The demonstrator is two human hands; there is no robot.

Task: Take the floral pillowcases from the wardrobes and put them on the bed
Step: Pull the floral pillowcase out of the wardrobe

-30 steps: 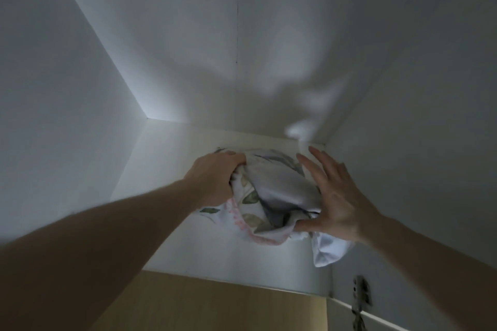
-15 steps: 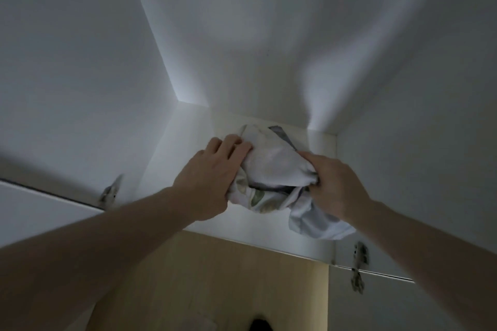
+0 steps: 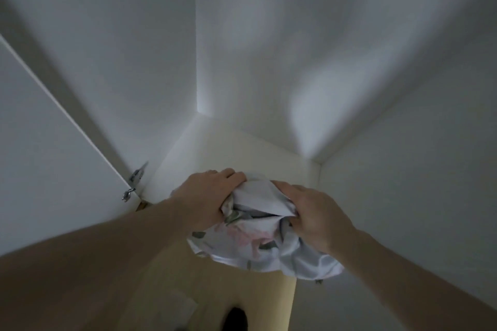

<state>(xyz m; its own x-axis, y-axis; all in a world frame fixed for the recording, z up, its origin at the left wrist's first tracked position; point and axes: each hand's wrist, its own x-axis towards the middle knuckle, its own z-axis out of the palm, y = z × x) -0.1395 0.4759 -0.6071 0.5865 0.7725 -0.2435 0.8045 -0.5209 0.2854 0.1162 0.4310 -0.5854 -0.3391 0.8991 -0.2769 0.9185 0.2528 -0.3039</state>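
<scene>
A bunched floral pillowcase, white with green leaves and pink flowers, hangs at the front edge of a high white wardrobe shelf. My left hand grips its left side with fingers curled over the top. Gripping the right side is my right hand, its fingers dug into the folds. Most of the cloth droops below both hands, past the shelf's front edge. The bed is out of view.
White wardrobe walls close in on the left, back and right. An open door with metal hinges stands at the left. Below the shelf shows a light wooden panel.
My right hand went from open beside the pillowcase to gripping it. Both hands have pulled the bundle forward off the shelf, toward me and downward.
</scene>
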